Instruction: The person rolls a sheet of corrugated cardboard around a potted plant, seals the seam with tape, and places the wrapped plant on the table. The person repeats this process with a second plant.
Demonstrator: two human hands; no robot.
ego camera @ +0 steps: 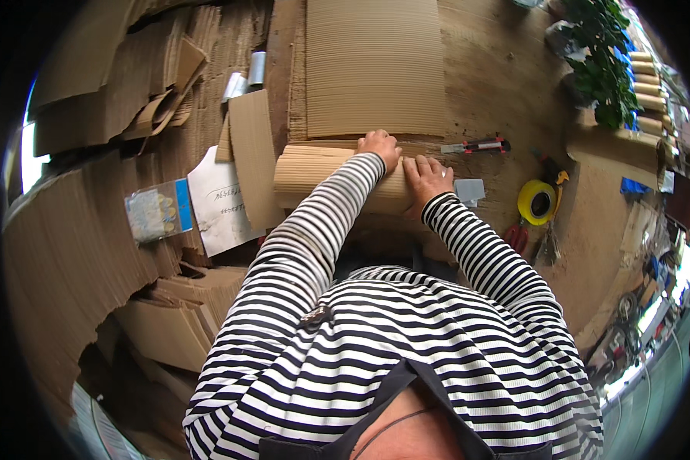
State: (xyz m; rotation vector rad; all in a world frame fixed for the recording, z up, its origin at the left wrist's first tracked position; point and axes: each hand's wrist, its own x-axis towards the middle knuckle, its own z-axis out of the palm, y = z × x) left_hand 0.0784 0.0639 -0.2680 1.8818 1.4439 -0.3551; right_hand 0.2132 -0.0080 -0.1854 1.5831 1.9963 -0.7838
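Note:
A roll of ribbed, single-faced corrugated cardboard (316, 175) lies crosswise at the front of the wooden table, close to my body. My left hand (380, 149) rests over its far side with fingers curled. Beside it, my right hand (430, 179) grips the roll's right end, thumb towards me and fingers on top. Beyond the roll a flat corrugated sheet (375, 69) stretches away from me. What lies inside the roll is hidden. My left forearm covers part of its near side.
Right of the roll are a utility knife (477, 146), yellow tape (536, 202), red-handled scissors (516, 237) and a small pale card (470, 191). Leftward lie a cardboard strip (253, 161), a paper with writing (218, 213), a plastic packet (158, 211) and cardboard stacks (80, 224). A leafy plant (601, 63) stands far right.

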